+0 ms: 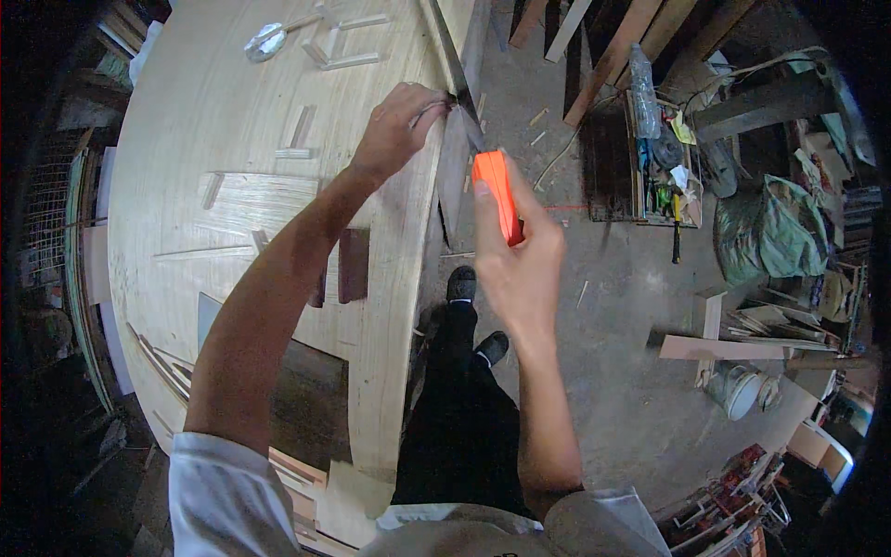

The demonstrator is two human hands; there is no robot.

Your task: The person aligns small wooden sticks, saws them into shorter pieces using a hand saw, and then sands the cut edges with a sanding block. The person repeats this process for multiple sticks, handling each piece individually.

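My right hand [520,265] is wrapped round the orange handle of a handsaw [495,190]. Its long dark blade [450,56] runs up and away along the right edge of the wooden worktable [390,278]. At that same edge, my left hand [399,125] is closed, thumb and fingers pinched close beside the blade. What sits between those fingers is too small and hidden to make out. Small wood strips [348,60] joined at angles lie on the tabletop beyond my left hand, near a crumpled clear plastic piece [264,42].
Thin boards [260,200] and dark wood blocks [354,265] lie on the table under my left arm. Across the concrete floor [603,297], to the right, stand a tool tray [664,176], a green sack [780,232], a white bucket [738,395] and leaning planks [617,56].
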